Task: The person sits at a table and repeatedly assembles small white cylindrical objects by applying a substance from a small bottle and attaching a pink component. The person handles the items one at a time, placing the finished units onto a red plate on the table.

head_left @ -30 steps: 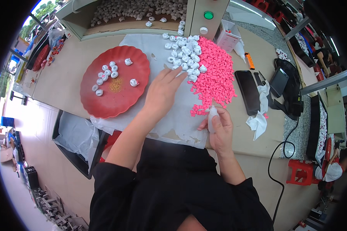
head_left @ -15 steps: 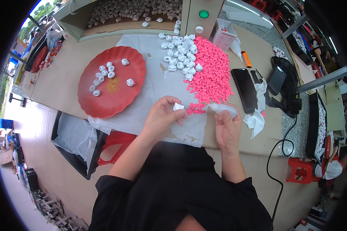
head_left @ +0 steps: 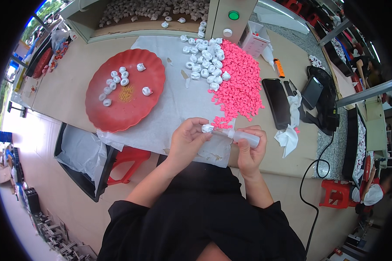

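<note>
My left hand [head_left: 188,141] pinches a small white round piece [head_left: 207,128] between thumb and fingers. In my right hand [head_left: 251,157] is a translucent squeeze bottle [head_left: 246,138], held nearly level. Its thin nozzle points left and reaches to the white piece; whether it touches cannot be made out. Just beyond my hands, a heap of small pink pieces [head_left: 240,80] spreads over white paper [head_left: 172,102], with a few stray ones close to the nozzle. Several white pieces [head_left: 204,58] like the held one are bunched along the heap's left side.
A scalloped red plate [head_left: 99,106] with several white pieces stands at the left. On the right lie a black phone [head_left: 275,102], an orange lighter [head_left: 278,68] and crumpled tissue [head_left: 287,139]. A shelf [head_left: 148,30] full of pieces closes the back. Below left sits a black paper-lined tray [head_left: 101,185].
The squeeze bottle has swung nearly level, and its nozzle has come left to the white piece. My left hand has shifted slightly right and nearer to me, still pinching the piece.
</note>
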A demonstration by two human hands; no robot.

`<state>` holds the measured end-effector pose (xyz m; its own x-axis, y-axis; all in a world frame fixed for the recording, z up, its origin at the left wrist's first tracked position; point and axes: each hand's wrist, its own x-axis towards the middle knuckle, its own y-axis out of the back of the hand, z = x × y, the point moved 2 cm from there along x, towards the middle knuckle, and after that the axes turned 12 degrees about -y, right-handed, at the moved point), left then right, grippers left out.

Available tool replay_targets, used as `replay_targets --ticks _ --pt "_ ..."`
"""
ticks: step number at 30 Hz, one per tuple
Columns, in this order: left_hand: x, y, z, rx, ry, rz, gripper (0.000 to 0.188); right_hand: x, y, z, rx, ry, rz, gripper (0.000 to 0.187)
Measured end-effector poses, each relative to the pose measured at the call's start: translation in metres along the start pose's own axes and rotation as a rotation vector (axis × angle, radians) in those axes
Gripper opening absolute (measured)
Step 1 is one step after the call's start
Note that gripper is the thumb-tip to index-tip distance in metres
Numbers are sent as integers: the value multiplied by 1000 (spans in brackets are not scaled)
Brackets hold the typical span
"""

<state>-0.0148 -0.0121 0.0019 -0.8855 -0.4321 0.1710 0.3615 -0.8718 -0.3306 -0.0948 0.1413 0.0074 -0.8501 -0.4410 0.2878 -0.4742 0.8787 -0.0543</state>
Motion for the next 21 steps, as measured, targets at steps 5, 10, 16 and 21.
replay_targets --ticks 5,10,16,21 --pt "-1 2 -8 57 -43 34 27 -3 -1 -4 -142 104 -11 23" --pt "0 1 -5 18 -27 30 27 -4 -2 -3 -190 138 -17 24" --pt "-1 2 -8 33 -32 37 28 -4 -3 -4 -194 122 -26 24" --pt "-1 2 -7 46 -27 40 28 -3 -3 -4 -203 120 -23 25"
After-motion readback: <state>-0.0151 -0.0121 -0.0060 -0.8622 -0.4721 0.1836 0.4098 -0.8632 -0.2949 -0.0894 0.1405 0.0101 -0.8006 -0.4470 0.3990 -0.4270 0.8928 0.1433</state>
